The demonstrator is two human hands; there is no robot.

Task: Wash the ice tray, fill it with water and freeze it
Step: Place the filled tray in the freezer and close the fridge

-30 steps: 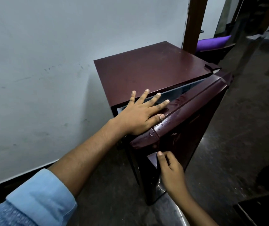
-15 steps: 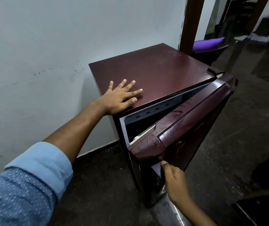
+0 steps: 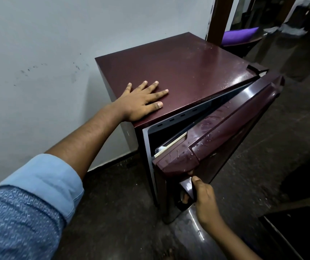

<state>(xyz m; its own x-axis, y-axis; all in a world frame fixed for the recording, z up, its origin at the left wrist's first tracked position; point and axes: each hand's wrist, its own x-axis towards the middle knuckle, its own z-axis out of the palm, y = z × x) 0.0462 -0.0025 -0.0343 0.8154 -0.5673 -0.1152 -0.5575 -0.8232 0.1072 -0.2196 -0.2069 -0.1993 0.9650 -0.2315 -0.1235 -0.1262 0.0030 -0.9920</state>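
Note:
A small maroon fridge [image 3: 178, 72] stands against a white wall. Its door [image 3: 225, 128] is partly ajar, hinged at the far right, with water drops on its top edge. My left hand [image 3: 141, 102] lies flat with straight fingers on the fridge's top, near the front left corner. Below the door's near corner, my right hand [image 3: 203, 199] grips the door handle [image 3: 188, 186], thumb on top and fingers curled behind it. The dark inside of the fridge shows through the gap. No ice tray is in view.
The white wall [image 3: 47, 62] runs along the left behind the fridge. The floor [image 3: 263, 156] is dark and glossy. A brown door frame [image 3: 219, 17] and a purple cushion [image 3: 238, 35] lie beyond the fridge. A dark object [image 3: 300, 235] sits at the lower right.
My left hand moved from the door's top edge back onto the fridge's top. My right hand pulled the handle, and the door swung further out from the fridge body.

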